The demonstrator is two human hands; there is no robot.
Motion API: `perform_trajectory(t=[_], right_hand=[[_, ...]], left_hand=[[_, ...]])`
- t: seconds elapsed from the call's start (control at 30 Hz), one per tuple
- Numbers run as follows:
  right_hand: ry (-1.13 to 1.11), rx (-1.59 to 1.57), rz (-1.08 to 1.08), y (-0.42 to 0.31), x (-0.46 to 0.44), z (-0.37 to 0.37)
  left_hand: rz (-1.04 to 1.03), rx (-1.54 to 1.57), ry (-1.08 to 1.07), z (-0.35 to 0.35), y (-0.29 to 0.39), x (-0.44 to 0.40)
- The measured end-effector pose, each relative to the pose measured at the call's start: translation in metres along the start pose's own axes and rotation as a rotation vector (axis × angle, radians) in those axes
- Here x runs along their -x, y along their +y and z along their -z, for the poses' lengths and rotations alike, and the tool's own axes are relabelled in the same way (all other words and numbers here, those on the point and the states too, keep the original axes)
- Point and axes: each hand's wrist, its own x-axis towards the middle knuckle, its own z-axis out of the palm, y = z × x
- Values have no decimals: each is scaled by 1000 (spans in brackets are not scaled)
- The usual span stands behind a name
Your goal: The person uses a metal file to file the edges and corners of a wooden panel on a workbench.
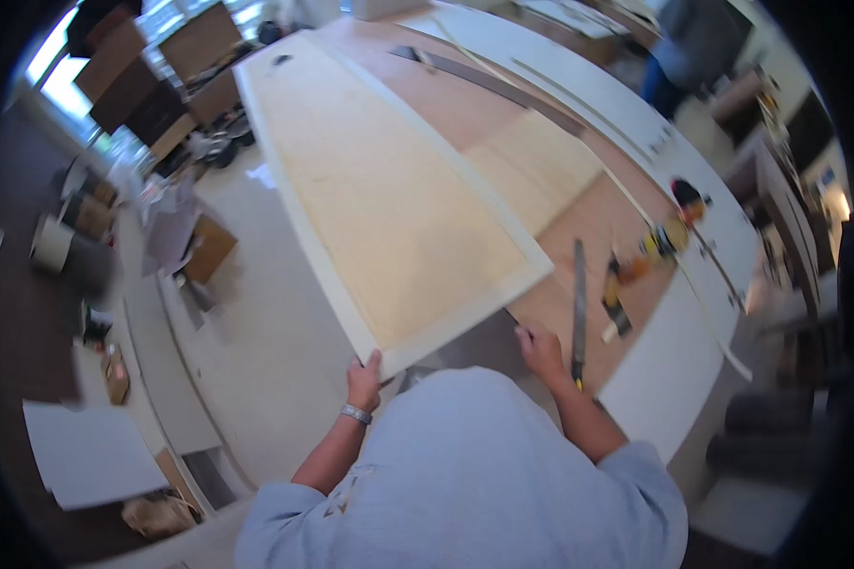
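A long cream panel with a white border [399,190] stretches away from me, its near end above the workbench edge. My left hand [363,379], with a banded watch on the wrist, is closed on the panel's near left corner, thumb on top. My right hand [541,353] is curled closed below the near right corner, apart from it, beside a thin dark edge; what its fingers hold is hidden. A long grey flat strip, like a file [580,303], lies just right of that hand. An orange-and-black hand tool [619,289] lies farther right.
Under the panel are a pinkish board [550,275] and a pale wood sheet [541,171] on a white table [655,398]. Yellow and red tools [674,235] lie at the right. Cardboard boxes [209,248] stand on the left floor. Another person [688,57] stands at the back right.
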Motion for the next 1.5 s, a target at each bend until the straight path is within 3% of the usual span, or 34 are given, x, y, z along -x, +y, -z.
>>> perform_trajectory(t=[0.13,0.3,0.4,0.6,0.8,1.1,1.2,1.5], right_hand=[[273,89,10,49,-8,25],[429,203,-398,69,-11,70],[329,128,-535,77,-12,65],[258,191,-574,70,-9,59],[396,92,-605,77,2,49],[490,-200,-341,47,48,49],[277,-253,-428,28,63,42],[184,-33,-133,5,101,-38]], left_hand=[[13,-49,-70,-7,1,2],[39,-47,-115,-35,11,5],[59,-30,-170,-46,10,0],[85,-24,-219,-64,1,-11],[104,48,-225,-62,0,-13],[88,2,-172,-33,2,-10],[120,0,-169,-11,4,-9],[162,-30,-180,38,17,-6]])
